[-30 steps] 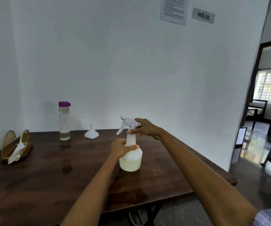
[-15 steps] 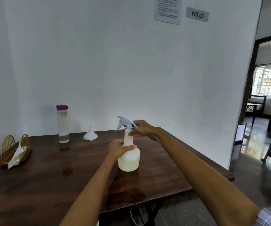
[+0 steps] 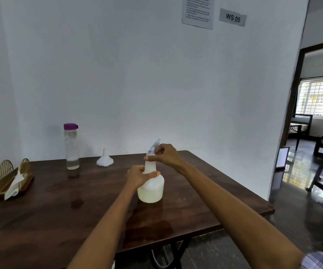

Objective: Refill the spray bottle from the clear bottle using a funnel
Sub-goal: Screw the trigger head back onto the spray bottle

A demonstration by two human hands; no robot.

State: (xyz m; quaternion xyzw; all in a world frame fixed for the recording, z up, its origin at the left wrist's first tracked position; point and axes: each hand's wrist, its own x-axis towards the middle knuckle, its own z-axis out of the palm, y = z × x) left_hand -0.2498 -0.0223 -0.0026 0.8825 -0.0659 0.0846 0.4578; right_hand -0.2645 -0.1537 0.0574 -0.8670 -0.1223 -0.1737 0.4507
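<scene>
**Spray head under the right hand, bottle steadied by the left**

The spray bottle (image 3: 151, 188) stands upright near the middle of the bench (image 3: 40, 220), its long axis vertical, straight ahead of both hands. The left hand (image 3: 137, 176) is wrapped around the neck just above the round body, holding it down. The right hand (image 3: 164, 155) is closed over the trigger head (image 3: 153, 147) at the top, directly above the left, so it is the hand placed to turn and lift the head off; whether the head is already loose cannot be told.

The clear bottle (image 3: 71, 148), purple-capped and upright, stands far left by the wall. The funnel (image 3: 104, 159) rests mouth-down between it and the spray bottle, nearer to the left hand.

A wall sign (image 3: 233, 17) reads "WS 05". The printed sheet (image 3: 198, 11) beside it is too small to read. No brand shows on either bottle.
</scene>
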